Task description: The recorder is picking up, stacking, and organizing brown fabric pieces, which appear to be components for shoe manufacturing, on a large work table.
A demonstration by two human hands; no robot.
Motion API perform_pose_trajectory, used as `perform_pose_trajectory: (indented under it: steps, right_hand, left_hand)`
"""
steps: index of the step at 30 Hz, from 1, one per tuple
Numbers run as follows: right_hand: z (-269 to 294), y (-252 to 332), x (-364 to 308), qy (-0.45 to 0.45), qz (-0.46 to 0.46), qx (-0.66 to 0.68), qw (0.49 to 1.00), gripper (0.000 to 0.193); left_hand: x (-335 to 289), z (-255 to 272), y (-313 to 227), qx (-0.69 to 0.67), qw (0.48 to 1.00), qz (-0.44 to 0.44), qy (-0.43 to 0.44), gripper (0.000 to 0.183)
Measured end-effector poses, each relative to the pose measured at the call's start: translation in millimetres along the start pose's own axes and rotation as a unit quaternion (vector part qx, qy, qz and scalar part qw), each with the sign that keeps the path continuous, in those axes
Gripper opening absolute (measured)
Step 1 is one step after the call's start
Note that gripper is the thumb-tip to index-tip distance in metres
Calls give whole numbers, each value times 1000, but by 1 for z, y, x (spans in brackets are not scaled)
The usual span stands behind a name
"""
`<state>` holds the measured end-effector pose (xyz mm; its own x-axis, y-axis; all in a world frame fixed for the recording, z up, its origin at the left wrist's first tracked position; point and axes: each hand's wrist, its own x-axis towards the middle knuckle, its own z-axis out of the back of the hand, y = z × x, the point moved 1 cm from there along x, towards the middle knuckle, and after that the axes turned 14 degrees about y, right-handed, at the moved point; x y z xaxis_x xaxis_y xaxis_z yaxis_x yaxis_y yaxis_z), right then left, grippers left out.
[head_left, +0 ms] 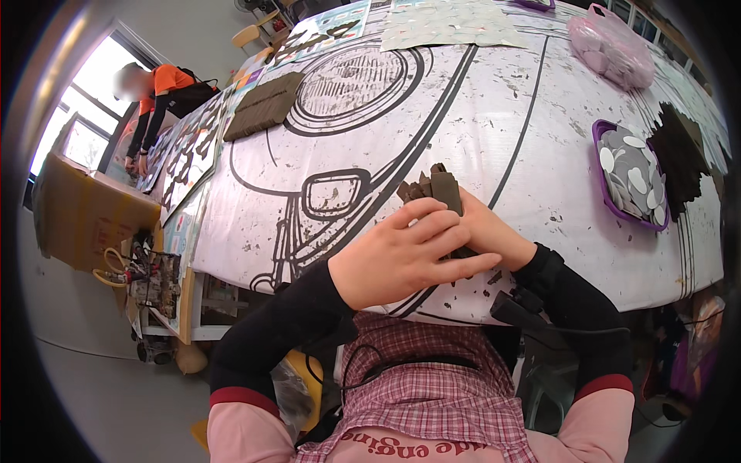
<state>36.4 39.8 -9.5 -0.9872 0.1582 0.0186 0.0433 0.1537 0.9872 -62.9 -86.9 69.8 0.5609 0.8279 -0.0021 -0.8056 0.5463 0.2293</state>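
Observation:
A bundle of dark brown flat pieces (443, 190) with uneven ends is held between my two hands above the near edge of the table. My right hand (494, 230) grips it from the right side, mostly behind the other hand. Across its front lies my left hand (409, 251), fingers curved over the pieces and pointing right. A small white spot shows between the left fingers; what it is I cannot make out. The lower part of the bundle is mostly covered by my fingers.
The white table (494, 100) has black line drawings and dark flecks. A purple basket (665, 224) of grey and white ovals, more brown pieces (679, 158) and a pink bag (610, 50) lie right. A brown stack (265, 106), cardboard box (93, 208) and person in orange (171, 79) are left.

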Motion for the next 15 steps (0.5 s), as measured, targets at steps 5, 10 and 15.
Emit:
perform_pose_trajectory:
  steps: [5,10,15]
  right_hand:
    - [3,-10,-2,65,59,-30,996,42]
    - [1,-7,-11,116,66,-21,991,40]
    - [-3,0,-11,111,66,-18,991,45]
  left_hand:
    - [6,-5,8,-154,988,25,-3,65]
    - [11,-4,14,-175,983,25,-49,65]
    - [13,-2,22,-210,977,-4,-43,57]
